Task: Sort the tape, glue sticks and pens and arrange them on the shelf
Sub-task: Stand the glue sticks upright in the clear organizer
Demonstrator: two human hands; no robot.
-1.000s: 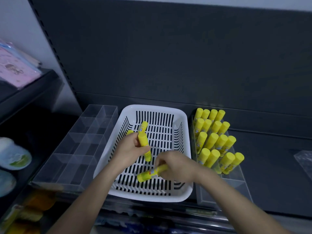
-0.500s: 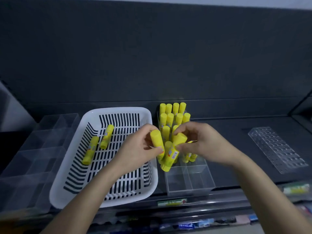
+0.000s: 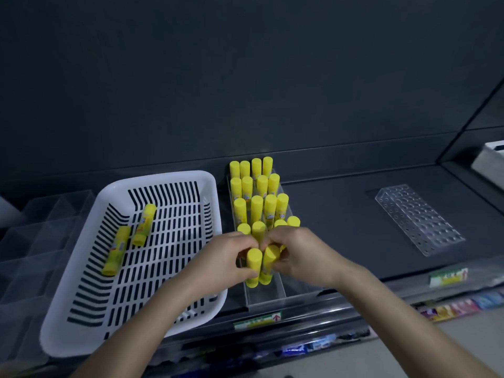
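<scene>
The glue sticks [image 3: 256, 211] are short, bright yellow cylinders with yellow caps and a small coloured label low on the body; they stand upright in rows in a clear tray [image 3: 268, 298] just right of the white basket [image 3: 163, 178] on the dark shelf [image 3: 341, 214]. The left hand [image 3: 231, 257] grasps one stick [image 3: 254, 264] with curled fingers and thumb; the right hand [image 3: 297, 255] grasps a second stick [image 3: 270, 259] touching it, both upright just right of the basket's right wall. A far loose stick [image 3: 144, 225] and a near loose stick [image 3: 116, 249] lie flat inside the basket, near its left wall. The hands cover the nearest row of standing sticks; the held sticks' lower ends seem to sit inside the tray, though the clear wall makes that hard to judge; the label print is too small to read. A faint clear organiser [image 3: 32, 241] left of the basket is cut off by the frame edge.
</scene>
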